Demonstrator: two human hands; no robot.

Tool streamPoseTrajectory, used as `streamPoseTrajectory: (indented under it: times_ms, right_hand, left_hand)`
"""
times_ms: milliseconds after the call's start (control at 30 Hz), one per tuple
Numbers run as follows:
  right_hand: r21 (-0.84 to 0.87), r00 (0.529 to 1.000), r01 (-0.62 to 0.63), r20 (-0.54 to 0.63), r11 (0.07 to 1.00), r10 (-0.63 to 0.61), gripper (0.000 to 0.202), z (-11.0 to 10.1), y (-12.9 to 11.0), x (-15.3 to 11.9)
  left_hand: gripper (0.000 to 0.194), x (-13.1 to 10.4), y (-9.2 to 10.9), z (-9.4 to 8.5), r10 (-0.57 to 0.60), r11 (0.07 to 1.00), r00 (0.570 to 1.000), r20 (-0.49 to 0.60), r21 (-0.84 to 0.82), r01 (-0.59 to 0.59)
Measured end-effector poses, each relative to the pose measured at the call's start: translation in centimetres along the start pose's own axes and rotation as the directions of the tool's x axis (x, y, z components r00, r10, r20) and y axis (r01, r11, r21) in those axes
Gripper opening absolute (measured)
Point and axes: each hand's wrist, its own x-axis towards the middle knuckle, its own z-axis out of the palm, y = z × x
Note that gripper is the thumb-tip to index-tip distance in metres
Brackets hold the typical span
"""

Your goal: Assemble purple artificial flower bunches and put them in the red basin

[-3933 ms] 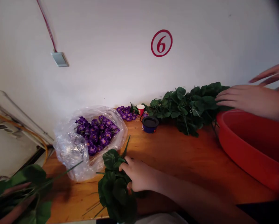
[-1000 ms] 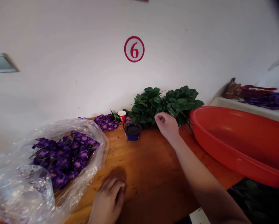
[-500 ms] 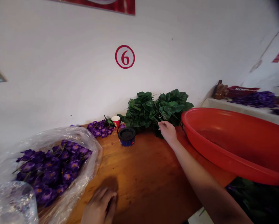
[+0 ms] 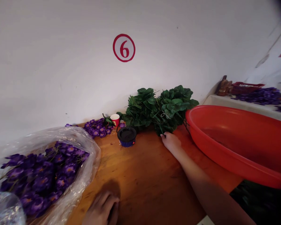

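My right hand (image 4: 172,142) reaches to the front of the green leaf bunches (image 4: 178,104), its fingers pinched on a thin green stem (image 4: 161,128). Near the bottom edge, my left hand (image 4: 103,206) hovers over or rests on the wooden table (image 4: 140,175), fingers curled together; whether anything is inside them is hidden. Between the hands and the wall stands a small dark pot (image 4: 127,136) with a red light. Purple flowers (image 4: 43,175) fill a clear plastic bag (image 4: 93,147) on the left.
A large red tub (image 4: 225,134) takes up the right side. Behind the pot are a red paper cup (image 4: 115,119) and loose purple flowers (image 4: 98,127). Another table (image 4: 215,100) at the far right holds purple flowers and a dark red basket (image 4: 246,87).
My right hand has moved down to the lower front of the leaves and now pinches a stem. My left hand stays nearly still. The view has shifted slightly.
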Motion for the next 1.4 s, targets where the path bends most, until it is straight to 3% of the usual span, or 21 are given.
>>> streamPoseTrajectory:
  times_ms: [300,567,767,833,933,1033,1133,1233,1300,1400]
  right_hand:
    - [0.012,0.993,0.116,-0.005,0.993,-0.116,0.032,-0.7,0.2,-2.6]
    - [0.128,0.974,0.188,0.101,0.974,-0.201,0.027,-0.7,3.1,-12.0]
    - [0.107,0.93,0.22,0.277,0.97,-0.241,0.021,-2.8,5.9,-17.5]
    - [0.16,0.901,0.253,0.321,0.954,-0.292,0.019,-3.2,5.7,-18.6]
    - [0.363,0.815,0.232,0.434,0.903,-0.383,0.016,-2.4,3.7,-20.6]
    - [0.587,0.721,0.001,0.561,0.809,-0.408,0.011,0.0,0.3,-22.9]
    - [0.732,0.648,-0.018,0.527,0.681,-0.55,0.01,2.1,-3.0,-24.9]
    - [0.79,0.552,0.019,0.503,0.613,-0.666,0.014,2.9,-4.5,-26.0]
    - [0.753,0.531,0.03,0.546,0.658,-0.648,0.017,3.0,-4.5,-26.0]
    - [0.707,0.54,0.051,0.574,0.705,-0.615,0.022,3.0,-4.0,-25.3]
  left_hand:
    - [0.012,-0.2,0.4,-0.2,-0.043,0.999,0.997,0.057,-0.011,0.043]
    - [0.015,-0.3,1.6,-1.1,-0.116,0.993,0.984,0.133,-0.012,0.119]
    - [0.015,-0.2,1.9,-1.2,-0.114,0.993,0.987,0.112,-0.013,0.116]
    - [0.015,-0.2,2.1,-1.1,-0.12,0.991,0.987,0.108,-0.045,0.126]
    - [0.016,-0.1,2.9,-1.1,-0.134,0.977,0.985,0.11,-0.15,0.15]
    - [0.022,-0.1,4.6,-1.0,-0.162,0.914,0.976,0.147,-0.35,0.204]
    - [0.033,0.0,6.3,-0.4,-0.276,0.708,0.917,0.29,-0.584,0.398]
    - [0.035,0.3,6.9,0.0,-0.395,0.502,0.835,0.383,-0.672,0.545]
    - [0.033,0.5,6.4,-0.3,-0.442,0.525,0.832,0.336,-0.655,0.544]
    - [0.03,0.8,5.2,-1.5,-0.417,0.654,0.863,0.287,-0.564,0.504]
